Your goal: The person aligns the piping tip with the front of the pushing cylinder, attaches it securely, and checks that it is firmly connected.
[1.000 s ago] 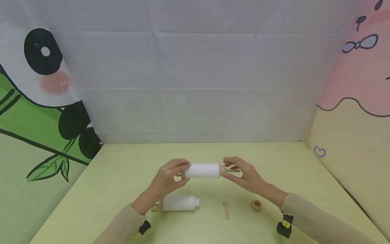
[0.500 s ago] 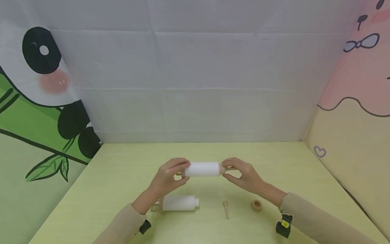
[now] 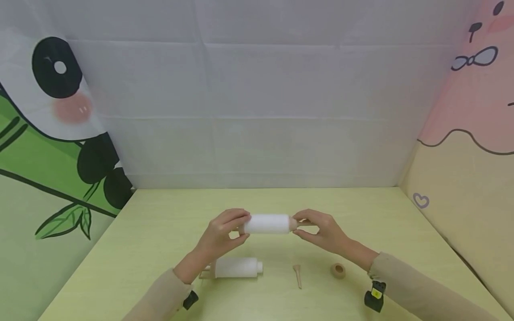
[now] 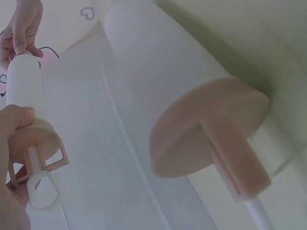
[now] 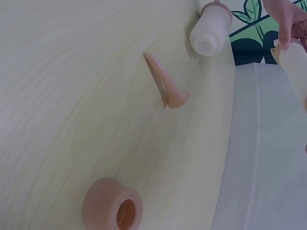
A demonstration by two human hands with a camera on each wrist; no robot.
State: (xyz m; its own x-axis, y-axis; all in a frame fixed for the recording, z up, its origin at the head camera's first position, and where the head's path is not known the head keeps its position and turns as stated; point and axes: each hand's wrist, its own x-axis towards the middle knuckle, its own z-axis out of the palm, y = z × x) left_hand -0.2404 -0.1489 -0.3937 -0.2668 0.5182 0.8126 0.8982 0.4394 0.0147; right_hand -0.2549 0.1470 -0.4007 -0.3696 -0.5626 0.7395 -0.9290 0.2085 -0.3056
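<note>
My left hand [image 3: 222, 229] grips the left end of a white icing syringe [image 3: 267, 224], held level above the table. In the left wrist view its beige finger grips [image 4: 58, 160] and white plunger ring [image 4: 31, 194] stick out beside the left hand [image 4: 12, 139]. My right hand [image 3: 327, 229] pinches the beige cap [image 3: 293, 223] at the other end with thumb and fingertips. A slim beige nozzle [image 3: 307, 224] juts from that cap between the right fingers. Below the left hand, a second white syringe [image 3: 237, 267] with a beige end cap [image 4: 211, 120] lies on its side.
A loose beige nozzle [image 3: 298, 275] lies on the pale table [image 3: 160, 249] in front. To its right sits a beige ring-shaped cap [image 3: 338, 270]. A white backdrop [image 3: 257, 111] closes off the far side, with printed cartoon panels left and right.
My right fingers have come in closer around the beige cap, which they pinch now. The left hand keeps its grip, and the loose parts on the table stay where they were.
</note>
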